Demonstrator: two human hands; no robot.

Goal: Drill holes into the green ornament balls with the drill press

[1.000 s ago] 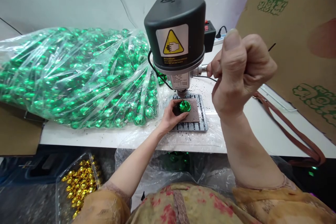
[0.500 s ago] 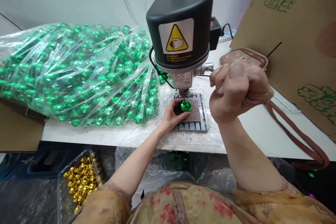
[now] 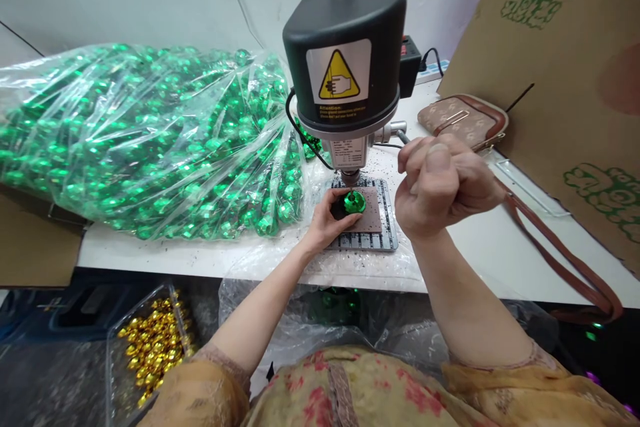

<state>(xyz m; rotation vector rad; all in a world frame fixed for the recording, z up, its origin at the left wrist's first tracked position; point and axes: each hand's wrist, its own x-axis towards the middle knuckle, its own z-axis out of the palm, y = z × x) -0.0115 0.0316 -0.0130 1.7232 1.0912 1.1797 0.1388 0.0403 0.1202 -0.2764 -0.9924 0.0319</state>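
A small drill press (image 3: 345, 53) with a black head stands in front of me, its bit pointing down. Under the bit, my left hand (image 3: 327, 217) pinches a shiny green faceted bead (image 3: 355, 202) between thumb and fingers. The bead rests on a brown pad (image 3: 371, 219) that lies on the slotted metal base (image 3: 387, 240). The bit's tip appears to meet the bead's top. To the right of the press head, my right hand (image 3: 443, 183) is closed round the press lever (image 3: 403, 137); its grip end is hidden inside my fist.
A big clear bag of green beads (image 3: 150, 140) fills the table's left side. At the right are a patterned purse (image 3: 450, 119) with a brown strap and a cardboard box (image 3: 565, 93). A clear bin of gold beads (image 3: 155, 340) stands low at the left. Dark shavings litter the base.
My right hand has come slightly lower and to the left with the lever. The left hand and the green bead have stayed in place.
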